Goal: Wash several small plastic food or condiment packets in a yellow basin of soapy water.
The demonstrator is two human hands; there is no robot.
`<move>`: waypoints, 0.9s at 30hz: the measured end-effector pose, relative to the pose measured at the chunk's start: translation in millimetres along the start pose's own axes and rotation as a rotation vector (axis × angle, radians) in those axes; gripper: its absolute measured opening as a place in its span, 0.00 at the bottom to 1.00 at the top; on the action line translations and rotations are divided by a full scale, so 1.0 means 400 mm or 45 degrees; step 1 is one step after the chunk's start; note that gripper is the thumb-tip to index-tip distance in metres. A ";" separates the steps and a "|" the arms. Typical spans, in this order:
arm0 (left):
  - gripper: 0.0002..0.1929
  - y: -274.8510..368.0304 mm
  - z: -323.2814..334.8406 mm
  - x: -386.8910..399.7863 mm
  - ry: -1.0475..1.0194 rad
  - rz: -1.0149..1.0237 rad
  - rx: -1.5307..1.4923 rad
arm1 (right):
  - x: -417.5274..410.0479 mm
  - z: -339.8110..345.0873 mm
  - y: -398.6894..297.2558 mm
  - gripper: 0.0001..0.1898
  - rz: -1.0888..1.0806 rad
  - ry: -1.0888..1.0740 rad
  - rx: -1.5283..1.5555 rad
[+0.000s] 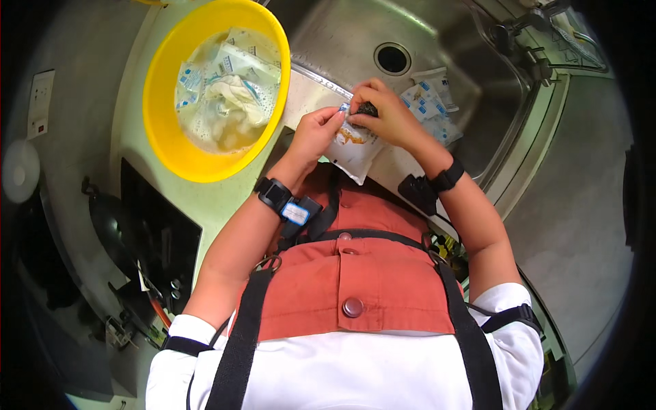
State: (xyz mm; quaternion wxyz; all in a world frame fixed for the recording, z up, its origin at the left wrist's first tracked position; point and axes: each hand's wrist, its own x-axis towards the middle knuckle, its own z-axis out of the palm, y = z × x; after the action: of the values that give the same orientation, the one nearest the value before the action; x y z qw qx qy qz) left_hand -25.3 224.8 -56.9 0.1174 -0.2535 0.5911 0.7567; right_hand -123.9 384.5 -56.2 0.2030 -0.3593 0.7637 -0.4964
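Observation:
My left hand (320, 132) pinches the top corner of a white printed plastic packet (353, 156) between thumb and fingers. The packet hangs at the counter's front edge, just in front of my apron. In my right hand (384, 115) is a dark scouring pad (367, 109), possibly steel wool, held against the packet's upper part. My fingers cover some of the pad. Beyond my right wrist, several white and blue packets (425, 100) lie in the stainless steel sink (338, 46), partly hidden by my forearm.
At the left, a yellow plastic basin (156, 138) on the counter holds cloudy water, printed packets (238, 56) and a pale cloth (233, 95). The drain (392, 58) is uncovered. A faucet (535, 64) stands at the right. A dark wok (110, 225) sits near the black cooktop (174, 230).

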 end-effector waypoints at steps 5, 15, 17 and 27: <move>0.12 -0.004 -0.029 0.015 -0.062 -0.084 -0.015 | 0.032 0.017 0.012 0.09 -0.065 0.007 -0.006; 0.13 -0.015 -0.037 0.024 -0.066 -0.081 -0.228 | 0.010 0.014 0.027 0.12 -0.024 0.028 0.135; 0.13 -0.017 -0.041 0.031 -0.094 -0.075 -0.213 | -0.010 -0.025 0.031 0.14 -0.090 -0.079 -0.001; 0.13 -0.011 -0.045 0.023 -0.163 -0.123 -0.083 | 0.004 -0.003 -0.015 0.11 -0.087 -0.040 0.084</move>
State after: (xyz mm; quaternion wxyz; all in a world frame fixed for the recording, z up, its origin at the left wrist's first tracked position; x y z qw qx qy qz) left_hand -26.5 207.6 -68.3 0.1829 -0.2365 0.5444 0.7837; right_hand -123.9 382.5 -50.2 0.2097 -0.3861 0.7310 -0.5221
